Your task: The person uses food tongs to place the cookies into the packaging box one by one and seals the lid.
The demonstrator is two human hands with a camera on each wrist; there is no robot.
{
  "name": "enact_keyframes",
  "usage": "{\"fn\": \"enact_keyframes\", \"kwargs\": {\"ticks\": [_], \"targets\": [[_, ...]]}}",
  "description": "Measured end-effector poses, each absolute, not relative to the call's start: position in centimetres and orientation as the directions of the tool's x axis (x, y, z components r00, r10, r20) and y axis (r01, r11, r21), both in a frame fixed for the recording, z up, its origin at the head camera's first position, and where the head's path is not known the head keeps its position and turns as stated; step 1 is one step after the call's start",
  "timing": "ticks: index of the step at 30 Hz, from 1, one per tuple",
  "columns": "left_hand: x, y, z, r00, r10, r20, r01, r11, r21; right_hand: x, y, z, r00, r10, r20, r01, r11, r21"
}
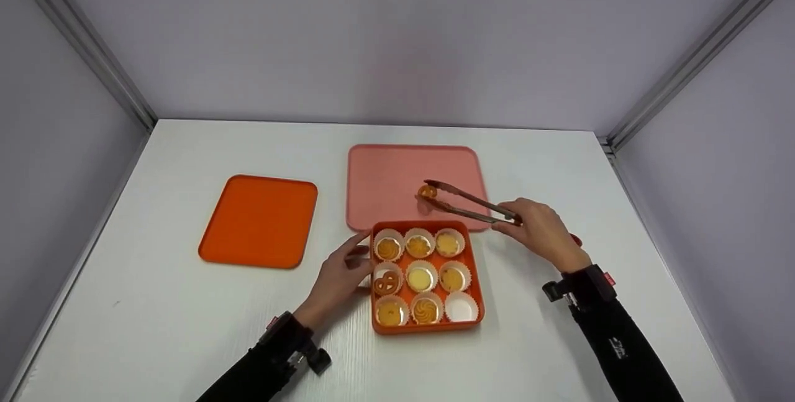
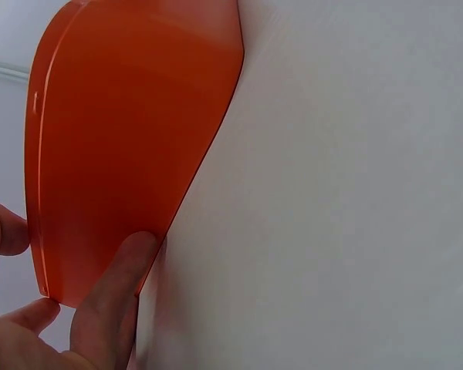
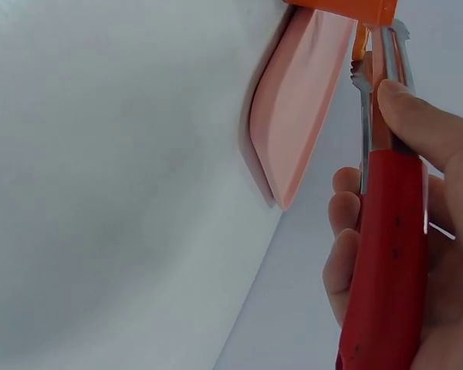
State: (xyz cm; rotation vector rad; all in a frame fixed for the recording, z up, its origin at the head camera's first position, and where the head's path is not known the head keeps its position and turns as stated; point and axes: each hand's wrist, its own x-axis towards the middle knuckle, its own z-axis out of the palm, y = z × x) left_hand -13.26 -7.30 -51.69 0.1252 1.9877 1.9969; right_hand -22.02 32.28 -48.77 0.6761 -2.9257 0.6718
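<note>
In the head view, my right hand (image 1: 537, 231) grips red-handled metal tongs (image 1: 466, 197). Their tips close on a small golden-brown piece (image 1: 427, 191), pretzel-like in look, above the pink tray (image 1: 385, 172). The right wrist view has the red handle (image 3: 386, 254) between thumb and curled fingers. An orange box (image 1: 428, 329) holds rows of white paper cups. Most carry yellow or golden biscuits; a brown pretzel (image 1: 386, 283) lies in the left middle cup, and the front right cup (image 1: 461, 307) is empty. My left hand (image 1: 338, 278) rests against the box's left wall, fingertips touching its side (image 2: 131, 131).
A flat orange tray or lid (image 1: 258, 222) lies on the white table (image 1: 155, 302) to the left. Behind the box, the pink tray reaches up to its far edge. Pale walls (image 1: 397, 41) enclose the table at the back and both sides.
</note>
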Motion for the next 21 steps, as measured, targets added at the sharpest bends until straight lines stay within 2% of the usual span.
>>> {"fn": "enact_keyframes", "kwargs": {"ticks": [8,15,21], "targets": [[-13.9,-7.0,-54.9,-0.956,0.246,-0.158,-0.156,0.031,0.987,-20.0,34.3,-47.0,-0.839,-0.493,0.230,-0.544,0.743,-0.390],[-13.6,-7.1,-54.8,-0.970,0.195,-0.146,-0.135,0.066,0.989,-17.5,35.9,-45.7,-0.791,-0.558,0.251,-0.611,0.701,-0.368],[-13.6,-7.4,-54.6,-0.960,0.220,-0.176,-0.172,0.038,0.984,-15.8,36.9,-44.8,-0.749,-0.602,0.279,-0.662,0.653,-0.368]]}}
